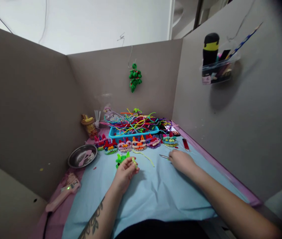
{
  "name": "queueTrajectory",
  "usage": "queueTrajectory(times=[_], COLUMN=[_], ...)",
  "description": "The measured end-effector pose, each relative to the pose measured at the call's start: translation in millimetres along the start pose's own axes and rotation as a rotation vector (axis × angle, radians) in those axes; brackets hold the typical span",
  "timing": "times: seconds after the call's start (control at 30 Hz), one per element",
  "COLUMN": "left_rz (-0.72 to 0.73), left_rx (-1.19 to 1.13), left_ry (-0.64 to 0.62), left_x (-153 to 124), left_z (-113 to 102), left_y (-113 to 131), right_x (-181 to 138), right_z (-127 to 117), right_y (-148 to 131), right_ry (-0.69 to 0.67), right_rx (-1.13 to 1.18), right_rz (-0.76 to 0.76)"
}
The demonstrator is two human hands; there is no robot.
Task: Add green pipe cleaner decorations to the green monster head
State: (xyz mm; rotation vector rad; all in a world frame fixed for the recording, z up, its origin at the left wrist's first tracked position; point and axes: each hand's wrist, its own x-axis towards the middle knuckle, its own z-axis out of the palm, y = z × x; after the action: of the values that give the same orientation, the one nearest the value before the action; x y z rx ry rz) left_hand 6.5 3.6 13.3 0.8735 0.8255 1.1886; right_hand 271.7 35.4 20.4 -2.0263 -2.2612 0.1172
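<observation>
My left hand (126, 172) is closed in a pinch on a short, coiled piece of yellow-green pipe cleaner (134, 162). Just behind its fingers sits a bright green pipe-cleaner figure (120, 160), partly covered by the hand. To the right, my right hand (182, 160) rests low over the blue cloth, fingers closed round a silver pointed metal tool (164, 156). Only the tip of that tool shows, so its exact kind is unclear. Between the hands a loose pale yellow pipe cleaner (145, 156) lies curved on the cloth.
Several colourful pipe-cleaner faces (139, 143) line up before a blue tray (113, 133) heaped with pipe cleaners. At left are a metal bowl (74, 158) and a pink glue gun (62, 197). A phone (175, 133) lies at back right. Grey panels (121, 73) enclose the table.
</observation>
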Motion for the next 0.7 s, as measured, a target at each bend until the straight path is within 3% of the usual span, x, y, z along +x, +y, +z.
queueTrajectory(times=[0.07,0.17,0.23,0.3,0.37,0.47,0.57,0.7], left_rz=[0.034,0.098,0.148,0.195,0.239,0.290,0.308,0.197], left_rx=[0.061,0.153,0.209,0.264,0.321,0.392,0.422,0.307], left_ry=[0.032,0.064,0.085,0.099,0.107,0.102,0.104,0.054], left_x=[1,2,2,1,2,2,0,-3], left_z=[-1,-1,1,2,4,4,3,1], left_y=[-3,-6,-5,-5,-5,-6,-6,-4], right_x=[-3,0,4,7,5,-1,-6,-5], right_z=[1,4,7,6,2,-6,-10,-8], right_y=[-23,-47,-54,-59,-67,-87,-104,-106], right_ry=[0.050,-0.016,0.021,0.142,0.220,0.174,0.125,0.093], right_rx=[0.112,0.209,0.182,0.209,0.376,0.724,0.884,1.002], right_rz=[-0.210,-0.552,-0.468,-0.312,-0.341,-0.461,-0.406,-0.302])
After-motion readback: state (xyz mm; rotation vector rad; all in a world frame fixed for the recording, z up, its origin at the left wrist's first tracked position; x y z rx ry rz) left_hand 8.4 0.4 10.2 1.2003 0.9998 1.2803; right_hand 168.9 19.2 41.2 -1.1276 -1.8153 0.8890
